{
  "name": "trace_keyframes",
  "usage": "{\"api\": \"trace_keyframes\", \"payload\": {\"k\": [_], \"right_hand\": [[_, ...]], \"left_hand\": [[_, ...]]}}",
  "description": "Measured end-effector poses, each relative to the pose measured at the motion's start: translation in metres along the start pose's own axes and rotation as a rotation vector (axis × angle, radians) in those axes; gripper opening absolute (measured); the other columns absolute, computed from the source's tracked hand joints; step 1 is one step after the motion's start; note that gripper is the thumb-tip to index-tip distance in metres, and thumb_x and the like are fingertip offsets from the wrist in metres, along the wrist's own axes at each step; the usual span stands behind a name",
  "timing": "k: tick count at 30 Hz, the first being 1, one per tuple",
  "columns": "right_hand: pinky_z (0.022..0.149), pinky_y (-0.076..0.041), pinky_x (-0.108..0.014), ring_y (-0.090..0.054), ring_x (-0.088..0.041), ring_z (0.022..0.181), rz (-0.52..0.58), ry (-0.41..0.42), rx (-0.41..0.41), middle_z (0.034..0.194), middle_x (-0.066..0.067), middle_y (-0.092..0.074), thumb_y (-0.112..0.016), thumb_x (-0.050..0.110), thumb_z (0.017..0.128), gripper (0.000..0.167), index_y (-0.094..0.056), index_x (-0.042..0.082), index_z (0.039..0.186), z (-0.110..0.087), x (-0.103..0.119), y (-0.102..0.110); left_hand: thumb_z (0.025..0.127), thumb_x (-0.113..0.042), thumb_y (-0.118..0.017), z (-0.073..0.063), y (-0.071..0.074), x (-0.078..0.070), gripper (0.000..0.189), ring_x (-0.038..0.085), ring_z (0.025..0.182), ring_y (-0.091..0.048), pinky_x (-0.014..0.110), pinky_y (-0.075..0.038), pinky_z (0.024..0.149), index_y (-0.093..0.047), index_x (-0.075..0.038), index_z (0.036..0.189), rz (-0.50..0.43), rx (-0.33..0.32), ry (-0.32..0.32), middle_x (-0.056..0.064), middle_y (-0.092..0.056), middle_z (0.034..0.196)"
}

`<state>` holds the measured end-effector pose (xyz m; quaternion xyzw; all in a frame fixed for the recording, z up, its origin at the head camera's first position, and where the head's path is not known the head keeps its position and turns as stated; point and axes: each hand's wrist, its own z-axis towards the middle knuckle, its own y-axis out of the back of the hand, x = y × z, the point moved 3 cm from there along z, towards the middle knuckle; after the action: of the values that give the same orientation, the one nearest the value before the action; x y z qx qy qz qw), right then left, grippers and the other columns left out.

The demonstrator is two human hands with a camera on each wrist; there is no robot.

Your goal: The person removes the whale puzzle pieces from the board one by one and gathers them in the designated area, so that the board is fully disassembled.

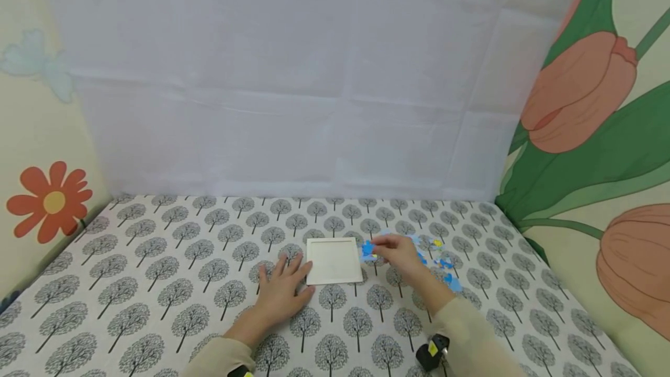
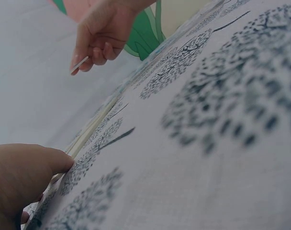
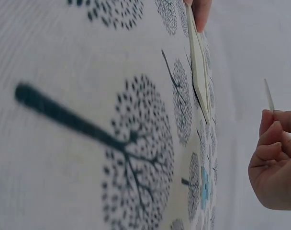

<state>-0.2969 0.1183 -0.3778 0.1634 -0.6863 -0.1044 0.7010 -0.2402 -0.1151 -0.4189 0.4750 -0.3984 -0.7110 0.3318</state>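
Note:
A white square puzzle tray [image 1: 335, 282] with a raised rim lies flat on the patterned cloth. My left hand [image 1: 282, 294] rests beside it, fingers spread, with fingertips and thumb at the tray's left edge. Above the cloth, just right of the tray, my right hand [image 1: 399, 253] pinches a blue puzzle piece [image 1: 368, 248] between thumb and fingertips. From the right wrist view, that puzzle piece [image 3: 269, 95] shows only its thin pale edge, raised clear of the cloth. The tray [image 3: 197, 64] appears there from the side.
Several loose blue, white and yellow puzzle pieces [image 1: 452, 282] lie to the right of the tray, partly hidden by my right hand and forearm. Tree-printed cloth [image 1: 173, 313] covers the table. A white sheet [image 1: 282, 86] hangs along the back.

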Motion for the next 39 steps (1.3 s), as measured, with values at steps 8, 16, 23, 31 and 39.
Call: {"api": "trace_keyframes", "payload": {"k": [8,16,23,31,39], "right_hand": [[0.054,-0.042,-0.028,-0.05,-0.023,0.065,-0.002,-0.052,-0.057,0.077,-0.004,-0.06,-0.059,0.005,0.08,0.012,-0.063,0.002,0.091,-0.002,-0.001,0.022],[0.059,-0.044,-0.034,-0.052,-0.029,0.071,0.019,-0.052,-0.091,0.08,-0.006,-0.061,-0.058,0.002,0.08,0.014,-0.063,0.001,0.093,-0.002,-0.003,0.038],[0.055,-0.042,-0.028,-0.048,-0.021,0.063,0.013,-0.058,-0.083,0.078,-0.005,-0.06,-0.059,0.001,0.078,0.012,-0.062,-0.001,0.089,-0.006,-0.007,0.044],[0.048,-0.036,-0.022,-0.042,-0.012,0.054,0.015,-0.077,-0.017,0.075,-0.004,-0.06,-0.059,0.003,0.079,0.012,-0.062,-0.001,0.09,-0.01,-0.017,0.044],[0.048,-0.036,-0.023,-0.043,-0.012,0.053,0.009,-0.081,0.008,0.071,-0.003,-0.059,-0.061,0.003,0.077,0.011,-0.063,0.0,0.088,-0.012,-0.027,0.043]], "left_hand": [[0.081,-0.033,-0.055,0.0,0.001,-0.001,0.051,0.04,0.123,-0.015,0.063,0.004,0.09,-0.047,-0.009,0.125,0.002,0.01,0.007,0.015,-0.033,0.134],[0.081,-0.034,-0.055,0.0,-0.001,0.0,0.051,0.04,0.124,-0.015,0.063,0.004,0.09,-0.046,-0.01,0.126,0.001,0.017,0.008,0.014,-0.032,0.134],[0.082,-0.033,-0.055,0.001,0.0,0.0,0.051,0.04,0.124,-0.014,0.063,0.004,0.09,-0.046,-0.009,0.126,-0.001,0.015,0.007,0.014,-0.032,0.134],[0.081,-0.033,-0.056,0.0,0.001,-0.001,0.051,0.04,0.123,-0.015,0.063,0.003,0.09,-0.047,-0.009,0.125,-0.005,0.007,-0.003,0.015,-0.033,0.134],[0.081,-0.034,-0.055,0.0,0.0,0.0,0.052,0.039,0.124,-0.015,0.063,0.004,0.09,-0.046,-0.01,0.126,0.001,0.006,-0.003,0.014,-0.032,0.134]]}}
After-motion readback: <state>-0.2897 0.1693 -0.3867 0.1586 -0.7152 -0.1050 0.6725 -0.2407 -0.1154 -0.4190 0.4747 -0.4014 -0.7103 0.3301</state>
